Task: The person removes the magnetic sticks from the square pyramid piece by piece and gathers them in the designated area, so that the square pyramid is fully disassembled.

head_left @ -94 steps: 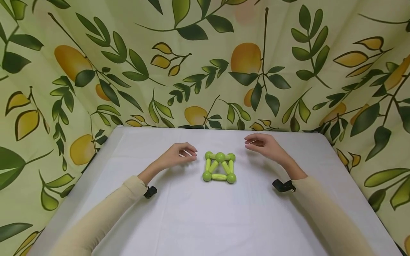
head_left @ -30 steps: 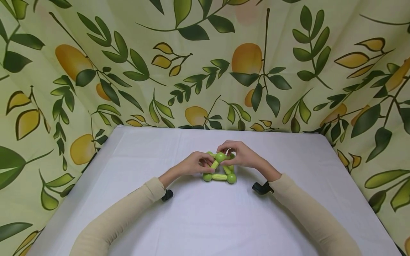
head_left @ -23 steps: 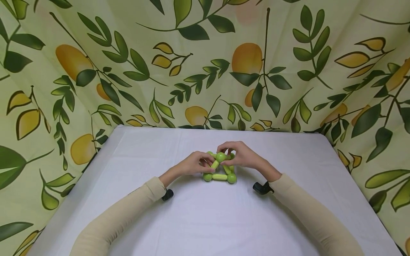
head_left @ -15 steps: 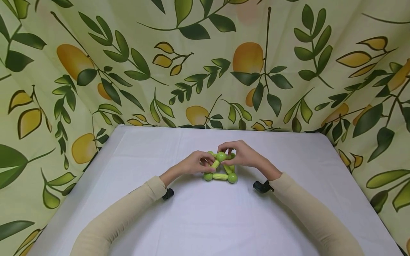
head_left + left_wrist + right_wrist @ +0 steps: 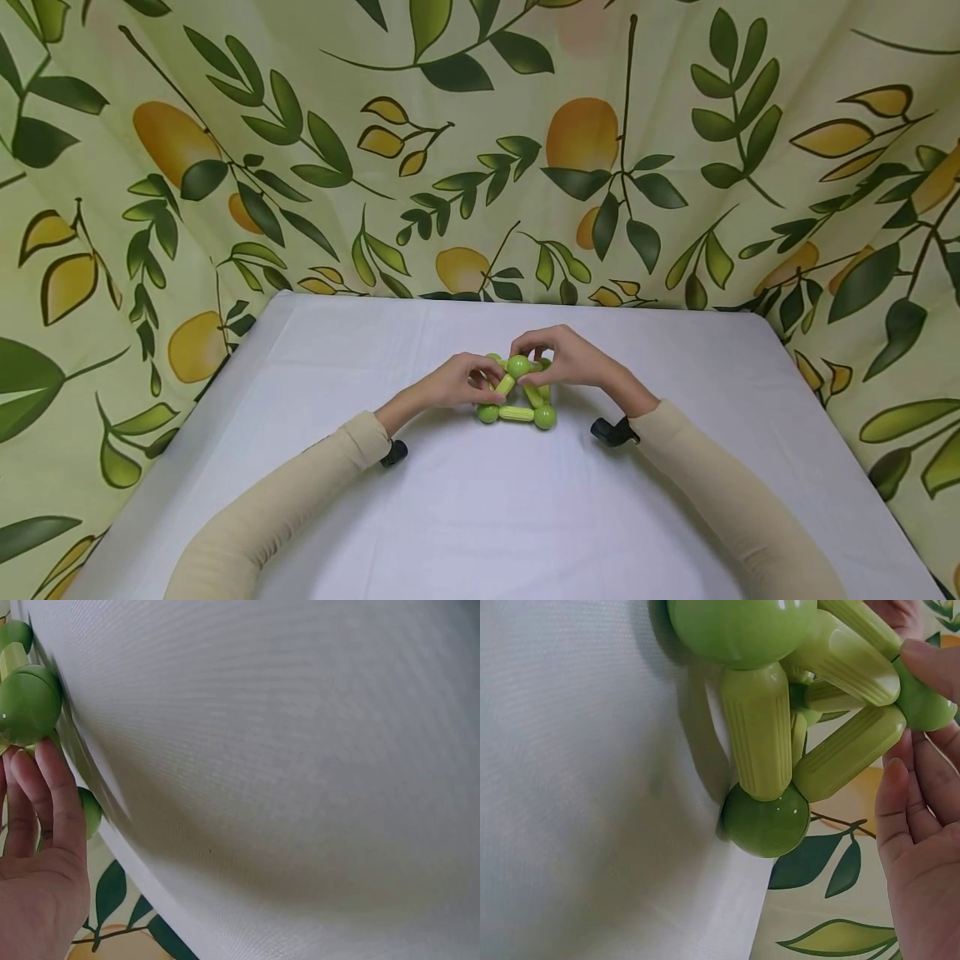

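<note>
Fingers point(image 5: 525, 343) of the right hand point(image 5: 573, 362) pinched the top ball point(image 5: 517, 366); left hand point(image 5: 450, 387) gripped a rod point(image 5: 504, 386). Light, rigid, smooth pyramid point(image 5: 517, 392) likely separates at joints; hold rods.

I see both arms in cream sleeves reaching fwd & inward, left hand point(image 5: 457, 385) low, fingers curled, tips pinching, right hand point(image 5: 567, 360) a bit higher, thumb & fingers curled in a pinch, hands near each other, wrists low w/ black cams
</note>
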`<state>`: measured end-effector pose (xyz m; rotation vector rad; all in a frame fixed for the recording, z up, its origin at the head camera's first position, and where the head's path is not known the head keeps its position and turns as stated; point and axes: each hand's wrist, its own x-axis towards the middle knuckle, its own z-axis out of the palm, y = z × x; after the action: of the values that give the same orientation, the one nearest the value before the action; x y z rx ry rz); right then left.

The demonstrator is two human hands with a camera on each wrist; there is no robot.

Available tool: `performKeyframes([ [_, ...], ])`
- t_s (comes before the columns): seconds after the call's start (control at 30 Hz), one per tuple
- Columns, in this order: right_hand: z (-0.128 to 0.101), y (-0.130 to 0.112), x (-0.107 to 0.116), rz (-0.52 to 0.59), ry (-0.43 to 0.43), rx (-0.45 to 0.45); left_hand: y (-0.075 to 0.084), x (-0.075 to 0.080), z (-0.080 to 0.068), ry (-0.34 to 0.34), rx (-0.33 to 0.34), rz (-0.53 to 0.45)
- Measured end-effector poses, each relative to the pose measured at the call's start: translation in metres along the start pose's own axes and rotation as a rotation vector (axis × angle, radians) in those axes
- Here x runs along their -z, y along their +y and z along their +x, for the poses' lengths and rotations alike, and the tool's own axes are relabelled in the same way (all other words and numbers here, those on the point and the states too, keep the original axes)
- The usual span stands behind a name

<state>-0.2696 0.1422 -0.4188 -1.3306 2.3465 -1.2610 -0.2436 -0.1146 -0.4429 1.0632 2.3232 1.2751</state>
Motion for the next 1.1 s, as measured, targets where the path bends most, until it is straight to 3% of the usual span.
performKeyframes([
  [1.1, 0.0015, 0.0075, -0.0006, 0.111, 0.020, -0.031, -0.0009, 0.0011, -0.0030, 0.020, 0.014, 0.008],
])
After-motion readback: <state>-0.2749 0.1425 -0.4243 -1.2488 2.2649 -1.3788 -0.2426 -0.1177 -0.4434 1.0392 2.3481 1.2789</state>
